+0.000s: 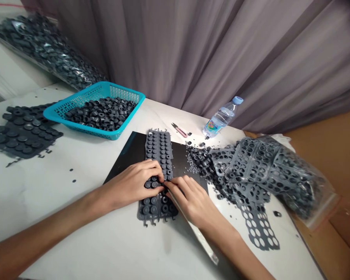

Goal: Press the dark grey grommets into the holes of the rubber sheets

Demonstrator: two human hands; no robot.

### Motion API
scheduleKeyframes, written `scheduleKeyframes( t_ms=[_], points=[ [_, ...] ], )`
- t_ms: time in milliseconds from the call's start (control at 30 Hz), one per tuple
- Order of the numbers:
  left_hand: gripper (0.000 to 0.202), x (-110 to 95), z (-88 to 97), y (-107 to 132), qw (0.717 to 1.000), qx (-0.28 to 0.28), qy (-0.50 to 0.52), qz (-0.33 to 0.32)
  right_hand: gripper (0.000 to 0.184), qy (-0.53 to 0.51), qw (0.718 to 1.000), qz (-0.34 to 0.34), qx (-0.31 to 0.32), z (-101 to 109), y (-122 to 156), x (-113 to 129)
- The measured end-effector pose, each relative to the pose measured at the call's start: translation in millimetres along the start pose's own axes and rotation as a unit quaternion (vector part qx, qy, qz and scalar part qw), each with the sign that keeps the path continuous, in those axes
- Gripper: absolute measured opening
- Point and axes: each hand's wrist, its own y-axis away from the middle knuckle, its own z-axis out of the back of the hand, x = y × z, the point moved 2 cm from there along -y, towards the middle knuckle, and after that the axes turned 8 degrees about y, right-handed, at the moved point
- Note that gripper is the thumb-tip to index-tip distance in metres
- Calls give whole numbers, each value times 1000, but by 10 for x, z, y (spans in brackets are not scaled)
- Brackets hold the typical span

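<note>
A dark grey moulded rubber sheet [159, 149] with rows of round plugs lies lengthwise on a black mat [125, 153]. My left hand [137, 181] rests on its middle, thumb and fingertips pinched together on one of the plugs. Close against those fingertips is my right hand [189, 200], its fingers closed round a long, thin whitish stick [202, 241]. The stick slants down toward the table's front edge; its working tip is hidden between the fingers. Near the sheet's lower end, some plugs show open holes in their centres.
A blue basket [111, 134] holds loose rubber plugs, with a full plastic bag [46, 50] behind it. More sheets [26, 136] lie left. Small snips [179, 130], a water bottle [221, 116], loose pieces, punched-out sheets [262, 229] and another bag [303, 190] are on the right.
</note>
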Motion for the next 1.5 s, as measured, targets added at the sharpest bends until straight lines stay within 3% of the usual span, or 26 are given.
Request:
scheduleKeyframes(
  t_ms=[67, 233, 400, 567, 900, 1133, 1233, 1400, 1500],
  points=[
    [6, 8, 0, 1, 1000, 1, 5, 3, 27, 0, 1000, -23, -7, 4, 8, -1],
    [9, 33, -4, 13, 1000, 13, 1, 14, 31, -21, 979, -195, -49, -29, 115, -206],
    [7, 14, 6, 17, 1000, 7, 0, 6, 22, -183, 973, -123, -69, 23, 145, -216],
    [6, 3, -7, 15, 1000, 7, 5, 0, 12, -232, 967, -91, -50, 71, 82, -123],
    [6, 29, -7, 19, 1000, 4, 22, -8, 14, -172, 981, -86, -37, -9, 45, -96],
    [6, 28, -9, 14, 999, -4, 31, -8, 22, 26, 998, -54, -17, -62, 16, 82],
    [6, 33, -12, 19, 1000, 1, 30, -3, 24, 40, 994, -100, -26, -78, 30, 83],
    [8, 38, -15, 26, 1000, 12, 22, 0, 25, 34, 964, -261, -46, -23, 134, -208],
    [9, 23, -8, 24, 1000, 10, 12, -8, 29, -80, 959, -270, -19, 37, 194, -325]
  ],
)
